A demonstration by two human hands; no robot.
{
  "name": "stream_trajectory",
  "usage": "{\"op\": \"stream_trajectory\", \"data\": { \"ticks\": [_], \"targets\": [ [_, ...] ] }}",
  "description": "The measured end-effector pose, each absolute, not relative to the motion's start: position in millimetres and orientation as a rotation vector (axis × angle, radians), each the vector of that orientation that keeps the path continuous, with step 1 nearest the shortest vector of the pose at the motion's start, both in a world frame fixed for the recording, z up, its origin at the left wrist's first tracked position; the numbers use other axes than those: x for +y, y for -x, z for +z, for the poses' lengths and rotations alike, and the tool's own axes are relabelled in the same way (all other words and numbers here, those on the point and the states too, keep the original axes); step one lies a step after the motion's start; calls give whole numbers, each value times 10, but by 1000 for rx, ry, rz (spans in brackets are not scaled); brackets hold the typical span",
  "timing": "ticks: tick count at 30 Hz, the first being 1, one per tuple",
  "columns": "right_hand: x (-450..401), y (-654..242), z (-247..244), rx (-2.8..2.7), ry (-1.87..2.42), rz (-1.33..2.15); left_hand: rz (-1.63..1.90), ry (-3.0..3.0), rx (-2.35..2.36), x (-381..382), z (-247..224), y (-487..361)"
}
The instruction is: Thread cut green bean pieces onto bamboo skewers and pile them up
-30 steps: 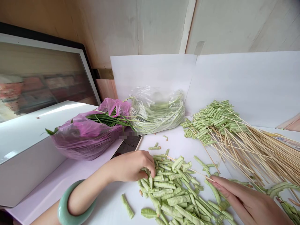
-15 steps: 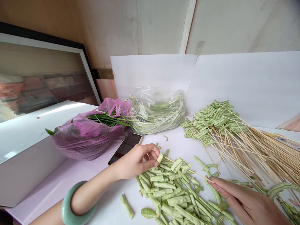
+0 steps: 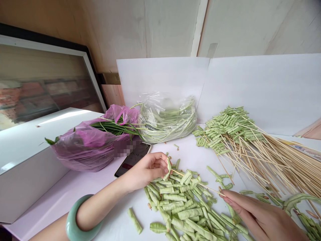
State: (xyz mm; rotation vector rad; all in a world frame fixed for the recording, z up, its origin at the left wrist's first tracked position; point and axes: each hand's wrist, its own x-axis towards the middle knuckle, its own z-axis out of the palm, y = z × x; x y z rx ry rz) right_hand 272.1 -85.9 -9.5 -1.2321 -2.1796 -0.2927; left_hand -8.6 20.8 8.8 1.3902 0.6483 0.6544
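Head view: a cut green bean piece (image 3: pixel 167 169) is pinched between the thumb and fingers of the left hand (image 3: pixel 146 170), and a bamboo skewer (image 3: pixel 198 183) is gripped by the right hand (image 3: pixel 258 214). Many beans are already skewered in a pile (image 3: pixel 230 125); a loose heap (image 3: pixel 180 207) remains.

This looks like a plain room in a home: a scuffed wall (image 3: pixel 170 26), a framed picture (image 3: pixel 45 87) leaning in the corner, and white boards (image 3: pixel 160 77) propped behind bagged beans (image 3: pixel 168 122) on a white worktop (image 3: pixel 195 150).
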Motion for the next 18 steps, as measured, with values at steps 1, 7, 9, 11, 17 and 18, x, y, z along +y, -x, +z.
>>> {"op": "stream_trajectory", "data": {
  "ticks": [1,7,9,11,17,18],
  "targets": [
    [-860,-2721,-96,-2176,1236,-283,653,-1387,649,210,87,85],
    [-868,-2714,-97,-2170,1262,-268,653,-1386,655,213,84,92],
    [-871,-2709,-97,-2170,1259,-274,652,-1387,666,217,83,98],
    [-874,-2705,-97,-2173,1259,-281,651,-1391,676,225,79,105],
    [-872,-2709,-107,-2200,1264,-297,637,-1469,671,243,63,120],
    [-870,-2713,-112,-2208,1263,-302,632,-1491,682,241,67,121]
  ]
}}
